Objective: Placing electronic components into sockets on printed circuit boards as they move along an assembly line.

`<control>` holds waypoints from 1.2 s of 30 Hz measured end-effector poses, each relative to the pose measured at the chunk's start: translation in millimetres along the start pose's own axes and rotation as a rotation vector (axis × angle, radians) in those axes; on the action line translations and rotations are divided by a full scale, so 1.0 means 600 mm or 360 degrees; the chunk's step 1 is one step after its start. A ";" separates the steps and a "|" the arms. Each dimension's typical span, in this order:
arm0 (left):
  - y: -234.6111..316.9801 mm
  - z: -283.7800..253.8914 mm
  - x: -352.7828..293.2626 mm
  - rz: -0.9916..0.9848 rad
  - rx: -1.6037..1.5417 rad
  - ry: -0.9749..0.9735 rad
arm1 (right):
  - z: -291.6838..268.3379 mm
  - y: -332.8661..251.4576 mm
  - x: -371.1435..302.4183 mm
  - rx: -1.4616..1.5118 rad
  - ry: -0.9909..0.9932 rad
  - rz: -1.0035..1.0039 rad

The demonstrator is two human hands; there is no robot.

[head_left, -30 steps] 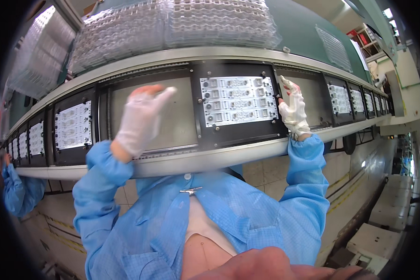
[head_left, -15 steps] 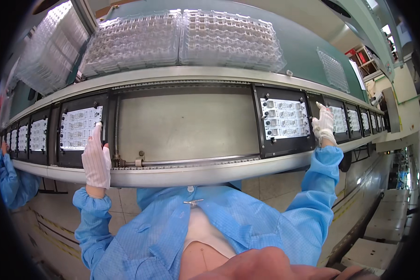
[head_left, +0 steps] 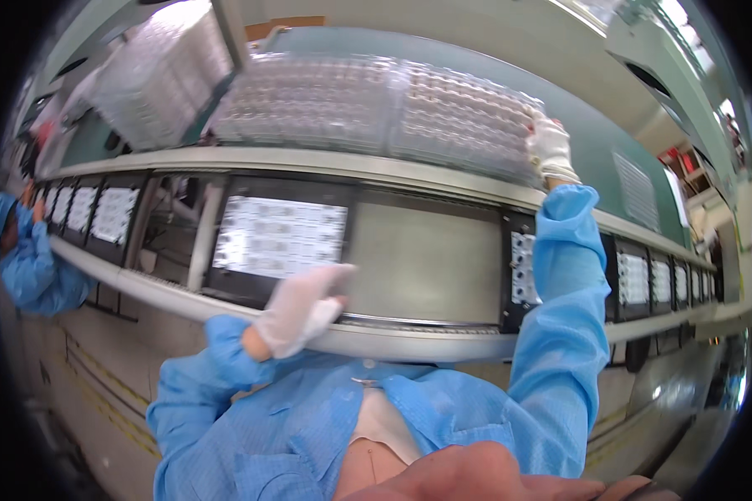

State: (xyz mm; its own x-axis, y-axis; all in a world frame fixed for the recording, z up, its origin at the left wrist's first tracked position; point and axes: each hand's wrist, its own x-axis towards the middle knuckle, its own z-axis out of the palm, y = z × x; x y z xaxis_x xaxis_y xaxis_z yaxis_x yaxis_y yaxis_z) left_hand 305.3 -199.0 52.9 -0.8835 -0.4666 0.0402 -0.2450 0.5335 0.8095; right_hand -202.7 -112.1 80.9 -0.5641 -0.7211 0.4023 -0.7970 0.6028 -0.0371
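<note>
My left hand (head_left: 305, 309), in a white glove, is open over the near edge of a black fixture. Its fingers stretch to the right, slightly smeared, with the thumb apart. That fixture carries a white circuit board panel (head_left: 280, 235). My right hand (head_left: 551, 149), also gloved, reaches across the line to the right end of a stack of clear plastic trays (head_left: 468, 117). Its fingers meet the stack's edge, but blur hides whether they grip a tray. Under my right sleeve another white panel (head_left: 523, 263) shows only in part.
A second stack of clear trays (head_left: 309, 104) adjoins the first, and a taller one (head_left: 159, 79) stands far left. One clear tray (head_left: 637, 192) lies on the green table at right. More panels on fixtures line the conveyor rail (head_left: 393, 341). A co-worker (head_left: 42, 259) is at left.
My right hand has left the right-hand fixtures and moved back to the tray stack. My left hand has moved right, off the panel's edge. The view has shifted, and the left panel sits farther right.
</note>
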 end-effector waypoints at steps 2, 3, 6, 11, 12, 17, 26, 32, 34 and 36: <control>0.001 0.015 0.029 0.0184 -0.0086 -0.0213 | 0.008 0.008 0.024 -0.0215 -0.0022 -0.0006; 0.003 0.020 0.040 0.0374 0.0039 -0.0248 | 0.011 0.014 0.028 -0.0246 0.0009 -0.0032; 0.007 -0.027 0.096 0.0187 0.0018 -0.0445 | 0.006 0.008 0.038 -0.0161 -0.0095 0.0126; -0.083 -0.189 0.276 0.0550 0.0692 0.0606 | -0.003 0.034 0.045 -0.0055 0.0029 0.0139; -0.096 -0.227 0.299 0.0475 0.0977 0.0810 | -0.001 0.034 0.044 -0.0034 0.0035 0.0123; -0.208 -0.311 0.352 0.0197 0.1350 0.0815 | -0.018 -0.017 0.003 0.0497 0.0414 -0.0288; -0.139 -0.336 0.417 0.0125 0.1686 0.0510 | -0.114 -0.190 -0.223 0.0964 -0.0010 -0.0443; -0.115 -0.347 0.232 0.0744 0.0628 0.0495 | -0.150 -0.406 -0.258 0.1381 0.0003 -0.0515; -0.106 -0.326 0.180 0.0899 0.0692 0.0367 | -0.147 -0.445 -0.275 0.1444 -0.0070 -0.0327; -0.083 -0.312 0.138 0.0864 0.0593 0.0146 | -0.132 -0.471 -0.281 0.1283 -0.0022 -0.0274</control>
State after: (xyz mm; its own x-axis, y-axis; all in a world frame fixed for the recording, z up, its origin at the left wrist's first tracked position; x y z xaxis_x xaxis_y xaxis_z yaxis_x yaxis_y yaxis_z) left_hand 319.1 -396.0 125.7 -0.8869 -0.1120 0.4481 0.0892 0.9103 0.4042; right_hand 134.9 -133.8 96.2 -0.4184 -0.7884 0.4510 -0.7797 0.0570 -0.6236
